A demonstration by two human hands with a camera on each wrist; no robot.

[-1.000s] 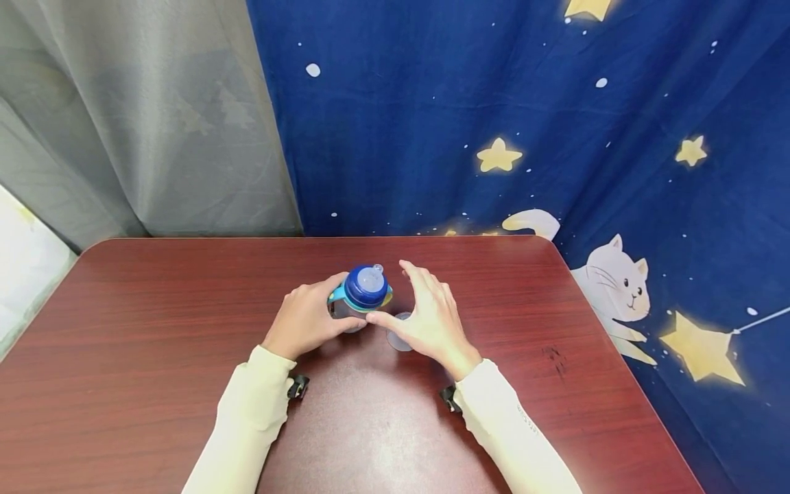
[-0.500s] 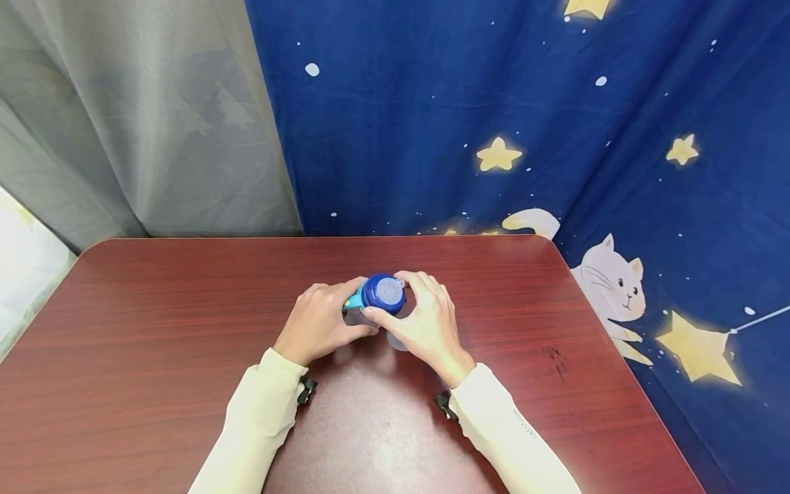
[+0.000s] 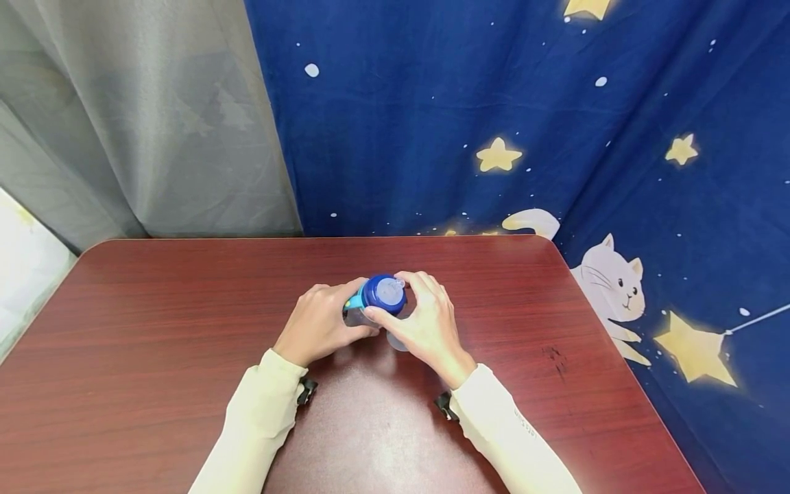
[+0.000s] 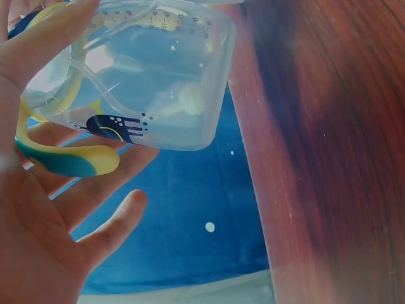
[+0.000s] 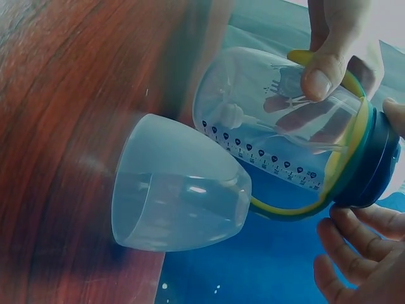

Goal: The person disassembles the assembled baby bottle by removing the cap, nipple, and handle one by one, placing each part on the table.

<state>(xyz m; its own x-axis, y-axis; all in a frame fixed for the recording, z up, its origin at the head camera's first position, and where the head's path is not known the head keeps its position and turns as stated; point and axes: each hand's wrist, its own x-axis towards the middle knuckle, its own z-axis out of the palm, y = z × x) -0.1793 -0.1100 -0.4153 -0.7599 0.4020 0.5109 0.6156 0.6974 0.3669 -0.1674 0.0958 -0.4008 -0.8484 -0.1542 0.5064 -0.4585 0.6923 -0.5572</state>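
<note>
A clear baby bottle [image 5: 253, 136] with a blue screw collar [image 3: 372, 295], a straw inside and a yellow-and-teal handle ring [image 4: 69, 161] is held above the table. My left hand [image 3: 321, 324] grips the bottle's body from the left, thumb across its near side. From the right, my right hand [image 3: 431, 326] holds the blue collar between thumb and fingers. The teat's clear tip points up beside the right fingertips. A translucent bottle cap [image 5: 183, 190] stands on the table below the right hand, partly hidden by it in the head view.
The red-brown wooden table [image 3: 185, 295] extends to both sides of the hands. Behind it hang a grey curtain [image 3: 160, 123] and a blue starry curtain [image 3: 401, 123]. Dark marks show on the table at right.
Over the last second, the left hand has carried the bottle a little to the right. My right hand, earlier apart from the collar, has taken hold of it. Both have since stayed almost still.
</note>
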